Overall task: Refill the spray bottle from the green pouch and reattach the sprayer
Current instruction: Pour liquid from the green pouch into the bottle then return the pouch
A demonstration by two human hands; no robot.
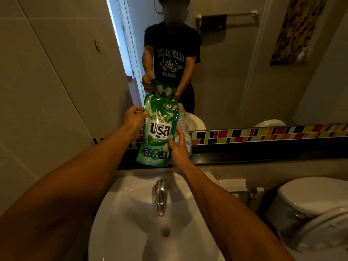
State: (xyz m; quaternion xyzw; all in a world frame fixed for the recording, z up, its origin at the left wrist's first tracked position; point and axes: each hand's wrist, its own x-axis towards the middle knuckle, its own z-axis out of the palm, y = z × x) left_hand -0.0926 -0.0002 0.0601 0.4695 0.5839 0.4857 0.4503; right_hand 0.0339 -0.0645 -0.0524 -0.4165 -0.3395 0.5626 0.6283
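Fingers of left hand (134,119) pinched green pouch (159,132) near its top, right hand (178,149) gripped its lower edge | pouch upright before clear bottle (183,125) on ledge | step: pouring not begun | next: tilt spout over bottle mouth

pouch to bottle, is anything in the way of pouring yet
Nothing separate stands between them. The pouch, held by the left hand and right hand, sits directly in front of the clear bottle on the ledge. It hides most of the bottle, and whether the bottle's neck is open cannot be told.
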